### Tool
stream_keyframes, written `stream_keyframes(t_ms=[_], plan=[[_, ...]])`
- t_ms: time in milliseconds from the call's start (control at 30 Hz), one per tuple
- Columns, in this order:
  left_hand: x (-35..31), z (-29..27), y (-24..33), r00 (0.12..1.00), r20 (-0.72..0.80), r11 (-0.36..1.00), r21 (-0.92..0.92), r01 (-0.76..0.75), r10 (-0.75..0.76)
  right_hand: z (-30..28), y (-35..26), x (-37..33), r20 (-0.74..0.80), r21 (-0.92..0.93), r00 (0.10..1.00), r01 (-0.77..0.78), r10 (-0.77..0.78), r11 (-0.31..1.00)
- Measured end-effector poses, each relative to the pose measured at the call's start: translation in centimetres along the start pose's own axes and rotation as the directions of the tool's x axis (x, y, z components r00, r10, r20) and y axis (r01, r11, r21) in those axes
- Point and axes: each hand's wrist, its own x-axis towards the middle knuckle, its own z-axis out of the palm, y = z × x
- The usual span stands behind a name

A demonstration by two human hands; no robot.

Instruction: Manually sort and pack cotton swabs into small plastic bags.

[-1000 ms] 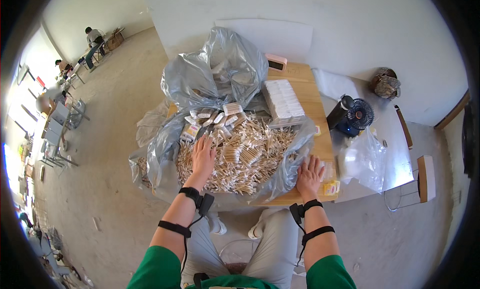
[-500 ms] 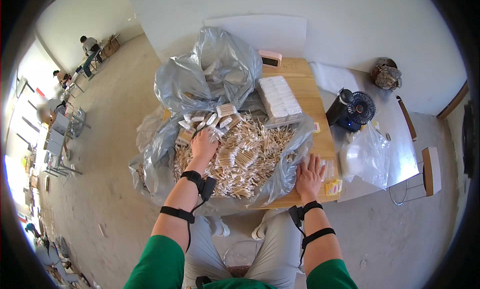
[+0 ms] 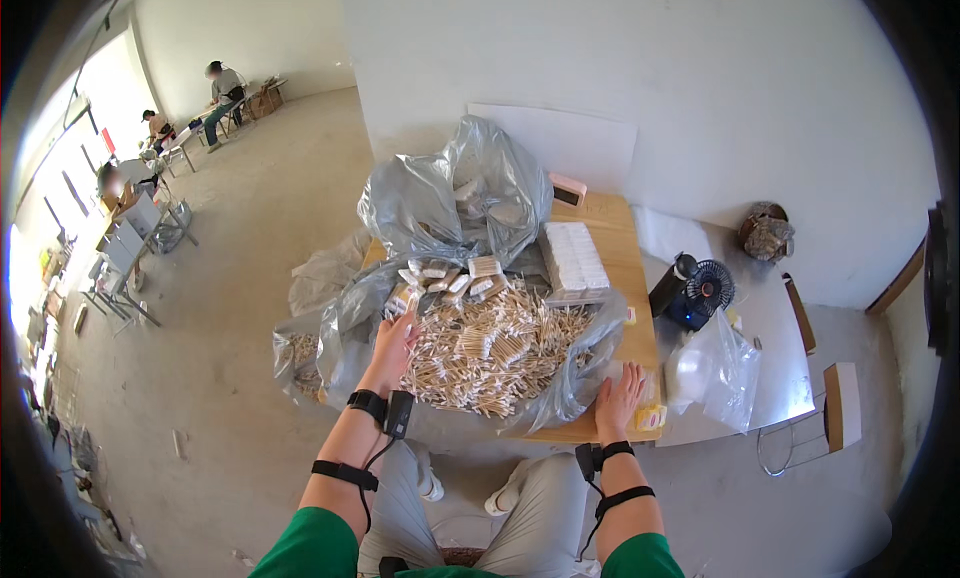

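Note:
A large heap of loose cotton swabs (image 3: 490, 353) lies in an opened grey plastic bag (image 3: 590, 363) on the wooden table. Along the heap's far left edge sit several small bundled packs of cotton swabs (image 3: 486, 267). At the leftmost of them, my left hand (image 3: 394, 340) has its fingers closed against a pack of cotton swabs (image 3: 403, 298); the fingertips are partly hidden. My right hand (image 3: 619, 396) rests open, fingers spread, on the table's right front part, beside a yellow-labelled packet (image 3: 650, 418). It holds nothing.
A block of white packs (image 3: 576, 260) stands behind the heap, near a pink-framed clock (image 3: 568, 189). On the metal side table (image 3: 790, 378) are a black bottle (image 3: 674, 283), a small fan (image 3: 709, 285) and a clear plastic bag (image 3: 715, 368). People sit working at the far left.
My left hand has drawn back from among the packs to the leftmost one. My right hand stays spread on the table. The whole view has shifted, showing more wall.

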Motion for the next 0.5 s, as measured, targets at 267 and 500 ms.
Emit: stream_keyframes(t_ms=[267, 500], plan=[[-1.7, -2.2, -0.5, 0.948, 0.248, 0.913, -0.303, 0.273, -0.201, -3.8, -6.2, 4.0, 0.031, 0.25, 0.996, 0.071, -0.081, 0.966], [-4.2, -0.7, 0.6, 0.943, 0.25, 0.927, -0.25, 0.281, -0.218, -21.3, -21.9, 2.8, 0.511, 0.142, 0.578, 0.674, -0.637, 0.725]])
